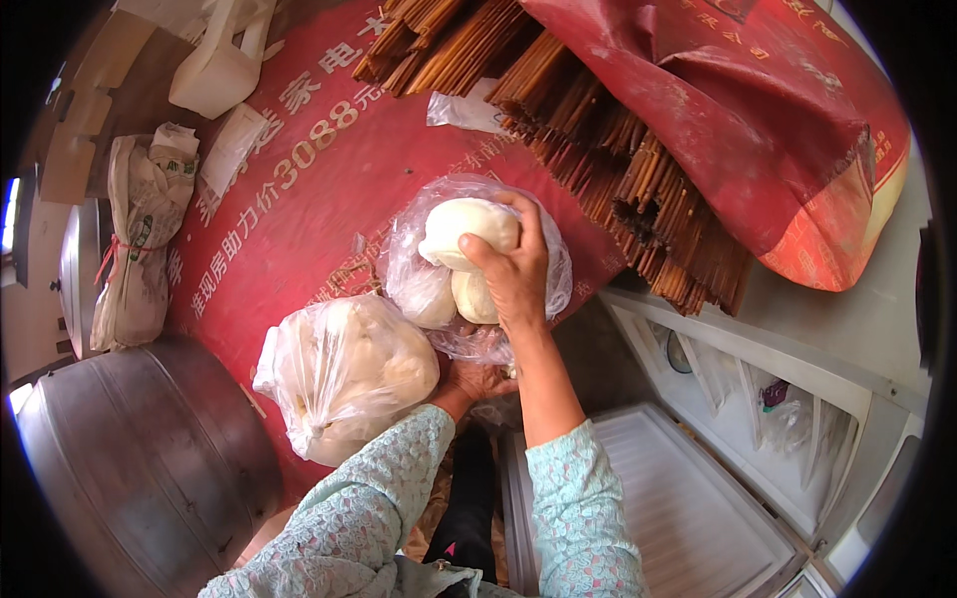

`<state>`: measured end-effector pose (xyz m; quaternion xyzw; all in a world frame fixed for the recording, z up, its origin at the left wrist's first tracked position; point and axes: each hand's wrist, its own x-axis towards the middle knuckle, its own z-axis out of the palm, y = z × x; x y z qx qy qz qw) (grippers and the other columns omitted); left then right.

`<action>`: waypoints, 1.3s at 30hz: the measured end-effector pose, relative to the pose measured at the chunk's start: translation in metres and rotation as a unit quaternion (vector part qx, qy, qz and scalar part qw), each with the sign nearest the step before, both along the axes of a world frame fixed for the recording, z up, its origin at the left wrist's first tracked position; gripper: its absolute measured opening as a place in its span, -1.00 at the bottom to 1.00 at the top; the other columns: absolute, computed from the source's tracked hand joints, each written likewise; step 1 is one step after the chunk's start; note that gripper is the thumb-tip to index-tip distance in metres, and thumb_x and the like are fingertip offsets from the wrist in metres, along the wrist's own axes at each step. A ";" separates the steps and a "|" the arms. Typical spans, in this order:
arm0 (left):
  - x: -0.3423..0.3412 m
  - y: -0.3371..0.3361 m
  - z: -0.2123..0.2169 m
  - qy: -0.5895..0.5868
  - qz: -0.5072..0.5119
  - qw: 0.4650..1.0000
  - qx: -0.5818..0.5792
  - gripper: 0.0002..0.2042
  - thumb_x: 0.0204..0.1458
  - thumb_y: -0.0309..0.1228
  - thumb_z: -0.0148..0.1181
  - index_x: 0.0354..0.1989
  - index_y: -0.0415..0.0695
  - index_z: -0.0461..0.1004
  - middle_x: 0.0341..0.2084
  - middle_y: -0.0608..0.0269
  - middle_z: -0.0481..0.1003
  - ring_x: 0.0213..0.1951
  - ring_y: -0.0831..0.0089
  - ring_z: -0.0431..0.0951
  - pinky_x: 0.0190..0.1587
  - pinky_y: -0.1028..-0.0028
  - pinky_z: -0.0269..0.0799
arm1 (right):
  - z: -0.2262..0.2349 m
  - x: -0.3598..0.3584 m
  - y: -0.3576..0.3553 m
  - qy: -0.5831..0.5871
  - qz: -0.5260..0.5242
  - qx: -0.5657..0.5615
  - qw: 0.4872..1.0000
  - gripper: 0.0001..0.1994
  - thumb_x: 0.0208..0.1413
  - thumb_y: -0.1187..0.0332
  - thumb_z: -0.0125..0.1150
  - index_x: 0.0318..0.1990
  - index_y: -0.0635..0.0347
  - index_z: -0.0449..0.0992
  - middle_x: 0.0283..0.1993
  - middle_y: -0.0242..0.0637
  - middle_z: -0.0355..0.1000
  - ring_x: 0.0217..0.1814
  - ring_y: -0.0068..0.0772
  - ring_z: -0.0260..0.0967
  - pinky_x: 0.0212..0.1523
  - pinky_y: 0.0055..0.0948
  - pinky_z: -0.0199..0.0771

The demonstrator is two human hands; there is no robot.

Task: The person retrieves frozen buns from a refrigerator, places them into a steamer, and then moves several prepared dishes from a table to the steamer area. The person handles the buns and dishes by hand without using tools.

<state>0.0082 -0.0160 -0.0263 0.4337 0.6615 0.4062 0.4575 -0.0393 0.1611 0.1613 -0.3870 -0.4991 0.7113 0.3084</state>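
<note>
Head view showed two hands near the middle, above a desk (374,184) with a red printed cover. The right hand (520,281) had its grip closed on one white bun (457,227); the thumb lay against it and the fingers bent around its 2 o'clock side. This bun was slightly toward 12 o'clock from the centre, within the spread edges of a clear bag (556,274), where other buns (477,299) lay just below it. The left hand (477,384) was at 6 o'clock of this bag, touching its lower edge; its fingers were partly hidden, so I could not tell how far its grip was closed.

Next to the left hand, toward 8 o'clock, there was a closed bag (344,374) full of pale buns. Farther out at 8 o'clock stood a round metal drum (150,458). A cloth sack (142,244) with a red string was between 9 and 10 o'clock. Many brown sticks (628,169) were piled toward 1 o'clock, beside a red sack (743,130) at 2 o'clock.
</note>
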 end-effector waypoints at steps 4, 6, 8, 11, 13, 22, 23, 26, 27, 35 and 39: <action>-0.009 0.010 0.025 0.338 -0.076 0.936 0.057 -0.35 -0.13 0.10 -0.14 0.16 0.02 0.18 0.18 0.12 0.13 0.22 0.09 0.04 0.18 -0.08 -0.19 | -0.020 -0.015 0.012 -0.146 0.061 0.122 0.980 -0.50 -0.29 0.30 0.30 -0.08 0.09 0.35 -0.22 -0.12 0.45 -0.20 -0.18 0.43 -0.16 -0.32 0.40; -0.010 0.015 0.037 0.335 -0.086 0.937 0.044 -0.32 -0.16 0.12 -0.11 0.16 0.03 0.17 0.19 0.11 0.11 0.22 0.07 0.03 0.17 -0.09 -0.17 | -0.031 -0.020 0.016 -0.198 0.090 0.174 0.960 -0.53 -0.28 0.29 0.30 -0.12 0.11 0.35 -0.20 -0.05 0.46 -0.17 0.00 0.43 -0.16 -0.21 0.39; -0.015 0.016 0.045 0.330 -0.114 0.937 -0.005 -0.25 -0.22 0.16 -0.07 0.19 0.04 0.14 0.23 0.10 0.06 0.24 0.04 -0.01 0.17 -0.07 -0.18 | -0.042 -0.025 0.018 -0.251 0.134 0.243 0.927 -0.56 -0.23 0.29 0.30 -0.12 0.13 0.36 -0.16 -0.07 0.41 -0.11 0.00 0.38 -0.15 -0.21 0.38; -0.017 0.021 0.052 0.375 -0.089 0.922 0.036 -0.23 -0.27 0.21 0.06 0.14 0.04 0.22 0.12 0.08 0.15 0.17 0.04 0.09 0.21 0.00 -0.13 | -0.050 -0.030 0.013 -0.338 0.143 0.363 0.857 -0.57 -0.19 0.28 0.30 -0.09 0.13 0.39 -0.11 -0.13 0.32 -0.05 -0.03 0.31 -0.13 -0.21 0.37; -0.017 0.019 0.053 0.384 -0.088 0.918 0.043 -0.23 -0.27 0.20 0.06 0.14 0.04 0.21 0.09 0.09 0.17 0.16 0.05 0.11 0.22 0.00 -0.15 | -0.051 -0.031 0.011 -0.367 0.137 0.422 0.818 -0.57 -0.16 0.27 0.30 -0.07 0.12 0.40 -0.10 -0.16 0.27 -0.02 -0.06 0.26 -0.12 -0.21 0.34; -0.017 0.018 0.054 0.356 -0.118 0.927 0.007 -0.26 -0.28 0.21 0.06 0.09 0.04 0.27 0.04 0.09 0.22 0.15 0.10 0.12 0.24 0.01 -0.18 | -0.060 -0.018 0.020 -0.376 0.181 0.421 0.806 -0.58 0.13 0.04 -0.02 0.05 0.05 0.40 0.15 -0.17 0.23 0.13 -0.10 0.17 0.07 -0.19 0.23; -0.016 0.018 0.052 0.368 -0.128 0.921 -0.003 -0.26 -0.28 0.22 0.05 0.08 0.03 0.28 0.04 0.08 0.22 0.14 0.10 0.13 0.24 0.01 -0.18 | -0.053 -0.017 0.024 -0.361 0.193 0.397 0.822 -0.57 0.15 0.01 -0.07 0.06 0.05 0.40 0.16 -0.17 0.23 0.14 -0.10 0.16 0.09 -0.20 0.22; -0.014 0.015 0.046 0.396 -0.139 0.908 -0.009 -0.28 -0.29 0.22 0.06 0.04 0.02 0.32 0.03 0.08 0.21 0.13 0.08 0.13 0.23 0.02 -0.15 | -0.039 0.004 0.048 -0.278 0.203 0.283 0.895 -0.55 0.22 -0.01 -0.21 0.06 0.06 0.41 0.06 -0.20 0.36 0.08 -0.25 0.28 0.07 -0.28 0.29; -0.014 0.010 0.041 0.395 -0.125 0.910 -0.005 -0.26 -0.30 0.25 0.03 0.07 0.07 0.30 0.05 0.10 0.22 0.14 0.09 0.13 0.23 0.01 -0.18 | -0.031 0.010 0.054 -0.230 0.208 0.212 0.927 -0.55 0.23 0.01 -0.22 0.05 0.08 0.42 0.02 -0.21 0.40 0.03 -0.28 0.33 0.02 -0.31 0.33; -0.016 0.016 0.051 0.394 -0.121 0.911 -0.012 -0.26 -0.38 0.27 0.07 0.04 0.14 0.34 0.02 0.13 0.25 0.12 0.11 0.16 0.22 0.00 -0.15 | 0.003 0.090 0.040 -0.167 0.082 0.092 0.978 -0.65 0.21 0.22 -0.03 0.02 0.27 0.41 -0.20 -0.33 0.44 -0.19 -0.60 0.33 -0.18 -0.62 0.32; -0.015 0.015 0.046 0.380 -0.094 0.920 0.026 -0.24 -0.42 0.24 0.12 0.01 0.08 0.36 -0.02 0.13 0.27 0.10 0.12 0.18 0.22 0.03 -0.13 | 0.013 0.119 -0.003 -0.175 0.024 0.033 0.984 -0.71 0.16 0.35 0.06 0.00 0.29 0.39 -0.22 -0.31 0.45 -0.24 -0.60 0.36 -0.21 -0.61 0.36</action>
